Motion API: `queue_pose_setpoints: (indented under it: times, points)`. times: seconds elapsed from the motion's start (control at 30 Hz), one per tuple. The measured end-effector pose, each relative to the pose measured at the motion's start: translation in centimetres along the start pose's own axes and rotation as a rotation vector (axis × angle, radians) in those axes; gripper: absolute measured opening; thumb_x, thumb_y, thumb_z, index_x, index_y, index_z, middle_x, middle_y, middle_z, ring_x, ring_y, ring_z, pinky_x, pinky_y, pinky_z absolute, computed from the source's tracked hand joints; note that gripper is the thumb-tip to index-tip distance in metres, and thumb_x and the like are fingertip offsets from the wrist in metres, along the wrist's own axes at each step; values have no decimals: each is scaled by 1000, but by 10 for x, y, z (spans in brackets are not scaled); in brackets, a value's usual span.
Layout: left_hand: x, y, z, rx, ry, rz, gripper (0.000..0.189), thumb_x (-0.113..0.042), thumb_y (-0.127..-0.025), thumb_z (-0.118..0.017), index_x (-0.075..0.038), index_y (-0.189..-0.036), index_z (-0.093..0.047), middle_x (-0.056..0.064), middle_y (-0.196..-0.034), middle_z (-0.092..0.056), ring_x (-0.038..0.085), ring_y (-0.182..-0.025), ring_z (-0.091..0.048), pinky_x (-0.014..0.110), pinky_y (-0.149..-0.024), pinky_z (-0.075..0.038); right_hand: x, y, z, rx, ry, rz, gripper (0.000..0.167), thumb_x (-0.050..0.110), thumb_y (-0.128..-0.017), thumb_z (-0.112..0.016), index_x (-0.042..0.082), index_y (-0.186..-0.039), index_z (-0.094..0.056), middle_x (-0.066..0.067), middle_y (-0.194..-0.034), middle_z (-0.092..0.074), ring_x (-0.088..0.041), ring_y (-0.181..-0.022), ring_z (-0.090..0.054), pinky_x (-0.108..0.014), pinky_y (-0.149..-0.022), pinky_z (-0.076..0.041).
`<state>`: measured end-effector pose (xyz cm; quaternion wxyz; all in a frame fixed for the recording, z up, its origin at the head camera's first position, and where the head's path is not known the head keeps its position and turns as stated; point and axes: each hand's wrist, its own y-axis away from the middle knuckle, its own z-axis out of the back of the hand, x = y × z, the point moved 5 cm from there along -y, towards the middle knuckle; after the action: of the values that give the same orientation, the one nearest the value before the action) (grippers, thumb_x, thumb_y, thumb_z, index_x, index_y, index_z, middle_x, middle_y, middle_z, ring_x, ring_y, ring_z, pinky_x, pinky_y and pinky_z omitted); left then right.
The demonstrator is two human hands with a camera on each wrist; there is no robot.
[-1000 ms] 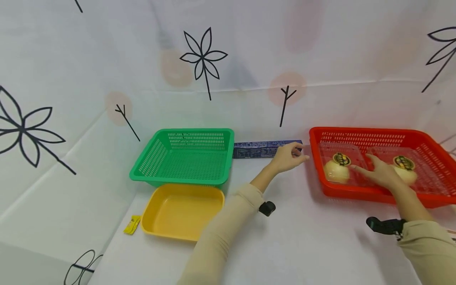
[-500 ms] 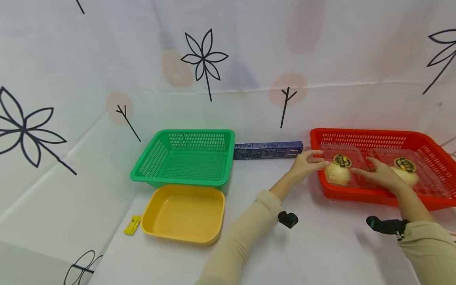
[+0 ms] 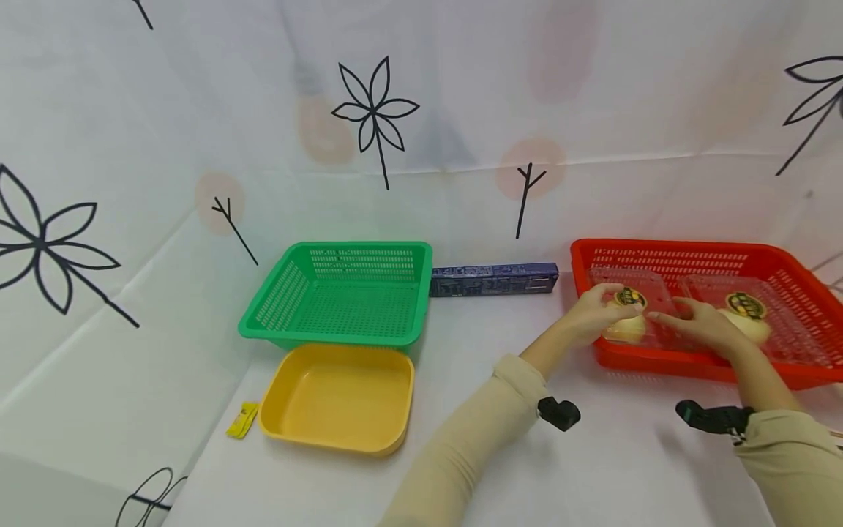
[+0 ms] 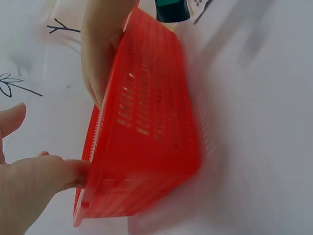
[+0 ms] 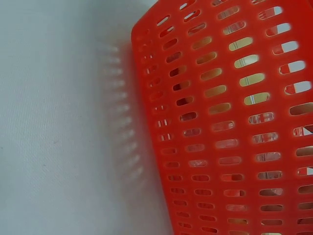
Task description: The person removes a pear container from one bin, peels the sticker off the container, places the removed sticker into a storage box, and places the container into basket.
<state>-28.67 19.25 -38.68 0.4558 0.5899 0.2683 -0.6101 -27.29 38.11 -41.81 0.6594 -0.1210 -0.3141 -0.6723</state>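
In the head view my left hand [image 3: 596, 315] reaches over the left rim of the red basket [image 3: 698, 360]. Its thumb and fingers are spread above a clear plastic box [image 3: 648, 282] that has a round black-and-yellow label and a pale, rounded item inside. My right hand [image 3: 707, 326] is inside the basket at that box's right side, thumb extended over the lid. A second, similar clear box [image 3: 784, 315] lies to its right. The left wrist view has my left hand [image 4: 29, 181] at the basket's rim. Basket wall hides my right fingers in the right wrist view.
A green basket [image 3: 358, 304] stands at the back left, with a yellow tray [image 3: 339, 399] in front. Beside the tray lies a small yellow packet [image 3: 244, 420]. Along the back wall, a long dark-blue patterned box [image 3: 494, 280] sits between the two baskets.
My left hand has moved right, from in front of the dark-blue box, across the red basket's rim to the left clear box. My right hand has stayed nearly in place.
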Motion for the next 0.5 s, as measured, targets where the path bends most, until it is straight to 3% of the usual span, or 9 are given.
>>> queue_pose_setpoints:
  times: [0.1,0.33,0.5]
  points:
    - [1,-1,-8,-34,24,21,45,-20,-86,-69,-18,-127,-51,-2,-111,-57,9,-88,-53,24,-81,-50,1,-1,1,-10,21,23,88,50,-96,-39,-23,-136,-10,-51,-129,-20,-63,-113,-25,-72,-88,-30]
    - [6,-6,-20,-221,-67,96,49,-27,-79,-76,-20,-121,-52,-5,-104,-57,10,-90,-53,26,-78,-50,2,-3,1,-41,37,63,72,38,-100,-37,-23,-134,-18,-51,-128,-23,-65,-113,-27,-72,-89,-28]
    - [9,-7,-23,-246,-99,136,51,-27,-77,-77,-24,-121,-50,-6,-104,-56,12,-94,-53,29,-81,-50,2,-3,0,-37,26,63,70,37,-101,-34,-22,-134,-19,-51,-128,-23,-62,-110,-32,-71,-89,-31]
